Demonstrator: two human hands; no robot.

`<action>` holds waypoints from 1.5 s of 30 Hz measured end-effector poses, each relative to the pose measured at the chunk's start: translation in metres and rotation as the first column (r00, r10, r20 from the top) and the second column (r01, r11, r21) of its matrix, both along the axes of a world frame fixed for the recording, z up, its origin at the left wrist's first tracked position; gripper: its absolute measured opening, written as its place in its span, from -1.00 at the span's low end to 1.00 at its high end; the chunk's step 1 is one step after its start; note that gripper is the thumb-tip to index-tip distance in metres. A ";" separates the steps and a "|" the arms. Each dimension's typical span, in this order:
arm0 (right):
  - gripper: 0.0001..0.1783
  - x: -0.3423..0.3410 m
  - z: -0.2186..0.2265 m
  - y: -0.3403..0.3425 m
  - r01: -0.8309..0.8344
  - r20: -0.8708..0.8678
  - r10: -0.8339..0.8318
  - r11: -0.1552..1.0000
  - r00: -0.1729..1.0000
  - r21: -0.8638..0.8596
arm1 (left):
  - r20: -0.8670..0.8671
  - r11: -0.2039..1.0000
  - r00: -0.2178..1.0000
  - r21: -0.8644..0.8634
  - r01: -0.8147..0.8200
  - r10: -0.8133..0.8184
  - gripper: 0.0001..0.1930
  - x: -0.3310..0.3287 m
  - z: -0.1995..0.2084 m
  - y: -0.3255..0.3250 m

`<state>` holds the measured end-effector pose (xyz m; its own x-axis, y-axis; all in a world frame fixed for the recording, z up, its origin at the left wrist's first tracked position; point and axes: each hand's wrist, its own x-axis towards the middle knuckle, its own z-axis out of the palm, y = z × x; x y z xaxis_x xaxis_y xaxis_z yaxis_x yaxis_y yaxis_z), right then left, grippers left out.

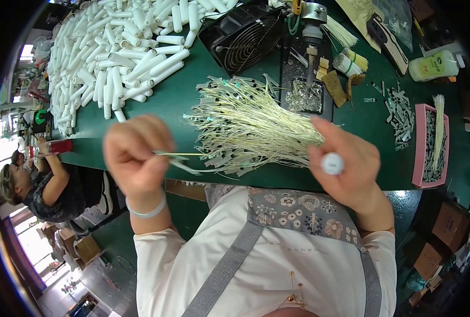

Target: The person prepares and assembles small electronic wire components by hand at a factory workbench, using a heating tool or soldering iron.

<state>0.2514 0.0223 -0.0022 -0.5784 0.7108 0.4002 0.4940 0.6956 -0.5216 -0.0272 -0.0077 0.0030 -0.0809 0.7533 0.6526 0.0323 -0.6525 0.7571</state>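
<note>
My left hand (pixel 140 150) is closed in a pinch, slightly smeared by motion. From its fingertips thin pale wires (pixel 187 170) trail to the right, one with a flat whitish strip along it. My right hand (pixel 346 164) is curled round a white tube (pixel 332 164), whose round end faces up. Its thumb and forefinger lie at the right end of a big pile of cream wires (pixel 266 127); whether they grip any wire I cannot tell. Small flat greyish pieces tip the wires at the pile's left end.
White tubes (pixel 124 58) are heaped at the far left. Behind the wires stand a black fan (pixel 245 39) and a bench press (pixel 312 39). Small grey strips (pixel 400 116), a pink box (pixel 420 142) and a bottle (pixel 433 66) lie right. Another person (pixel 44 185) sits left.
</note>
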 end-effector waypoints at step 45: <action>-0.54 0.011 -0.015 0.006 -0.110 -0.121 0.066 0.906 0.990 -0.408 | -0.053 0.708 0.921 -0.657 0.258 -0.386 -0.91 0.076 -0.031 0.020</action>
